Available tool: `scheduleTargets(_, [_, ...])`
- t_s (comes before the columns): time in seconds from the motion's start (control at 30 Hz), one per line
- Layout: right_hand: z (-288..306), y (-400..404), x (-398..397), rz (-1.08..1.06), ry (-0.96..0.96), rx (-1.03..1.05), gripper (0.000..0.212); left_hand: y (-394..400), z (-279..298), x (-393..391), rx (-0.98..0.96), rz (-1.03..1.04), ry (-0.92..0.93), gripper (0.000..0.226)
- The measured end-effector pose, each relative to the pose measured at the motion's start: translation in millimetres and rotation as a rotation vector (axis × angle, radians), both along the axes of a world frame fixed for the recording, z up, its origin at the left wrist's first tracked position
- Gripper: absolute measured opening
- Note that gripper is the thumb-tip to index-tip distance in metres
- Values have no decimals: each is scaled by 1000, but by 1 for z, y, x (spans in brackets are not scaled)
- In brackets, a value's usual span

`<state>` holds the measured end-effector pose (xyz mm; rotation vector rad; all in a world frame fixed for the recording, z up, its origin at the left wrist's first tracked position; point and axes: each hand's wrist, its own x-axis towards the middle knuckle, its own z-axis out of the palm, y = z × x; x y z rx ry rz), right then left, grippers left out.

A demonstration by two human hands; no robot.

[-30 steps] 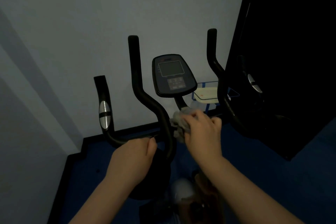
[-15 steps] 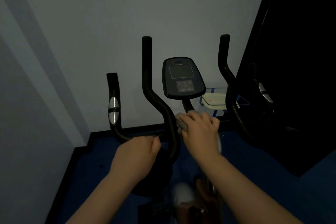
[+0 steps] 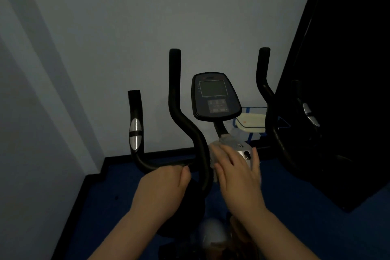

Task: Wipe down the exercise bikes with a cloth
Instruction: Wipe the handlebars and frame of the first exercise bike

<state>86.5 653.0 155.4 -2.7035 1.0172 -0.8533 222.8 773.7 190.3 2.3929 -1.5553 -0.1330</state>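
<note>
- right hand (image 3: 239,175) lies on the cloth (image 3: 226,140), fingers spread fairly straight, pressing it against the silver clamp (image 3: 244,153) at the middle of the handlebar; looks like pressing rather than pinching, but the dim light and blur make that uncertain
- cloth is under and just ahead of the right palm, bunched up toward the console stem (image 3: 219,127)
- left hand (image 3: 162,186) has its fingers curled round the crossbar (image 3: 160,165), just left of the cloth hand, steadying the bike
- key relation: the handlebar's long axis runs side to side across both hands, so unwiped bar extends right of the cloth hand toward the right upright (image 3: 272,124) and left past the inner left upright (image 3: 183,120)
- console (image 3: 215,96) sits straight ahead of and above the cloth
- right hand is the nearer one for all of these; a likely next move is a sideways stroke along the bar
</note>
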Motion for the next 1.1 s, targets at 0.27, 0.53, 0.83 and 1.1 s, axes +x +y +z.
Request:
scheduleTargets(0.27, [12,-7,16,-55,66,7,31,0,-2,0,-2,13,-14,38])
scheduleTargets(0.53, [13,-13,22,-69,82,27,28,-2,-2,0,-19,48,11,36])
scheduleTargets(0.83, [18,-21,21,-66,129,87,30,-1,-2,-1,-40,26,1,40])
scheduleTargets(1.1, [10,-11,17,-80,84,-7,21,-5,-4,-1,-48,72,-58,35])
